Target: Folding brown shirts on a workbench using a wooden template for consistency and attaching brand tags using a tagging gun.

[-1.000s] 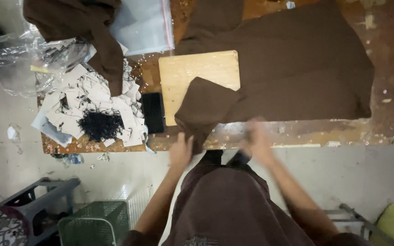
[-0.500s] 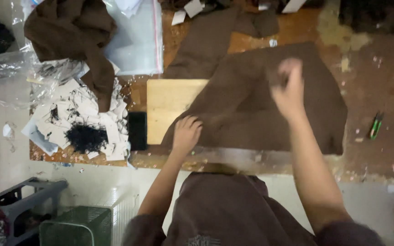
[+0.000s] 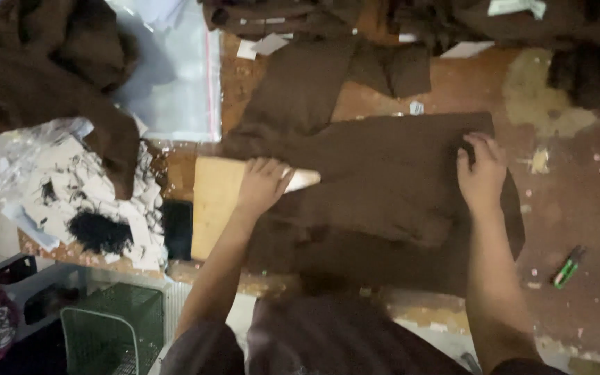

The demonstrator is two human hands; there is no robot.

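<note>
On the worn wooden workbench [image 3: 592,208], a brown fabric piece [image 3: 383,187] is spread flat under both hands.
Far left, paper tags [image 3: 98,201] lie piled with a black thread tuft [image 3: 98,232]; a wooden board [image 3: 217,201] is partly covered by the fabric. Left hand [image 3: 262,184] is pressed flat, gripping nothing; right hand [image 3: 482,173] is curled at the fabric's upper corner, pinch unclear. A green marker [image 3: 568,266] sits far right.

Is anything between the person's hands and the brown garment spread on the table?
Nothing visible. The left hand lies flat on the brown garment at its left edge, over the pale wooden board. The right hand presses on the garment's upper right corner. Both touch the fabric directly.
</note>
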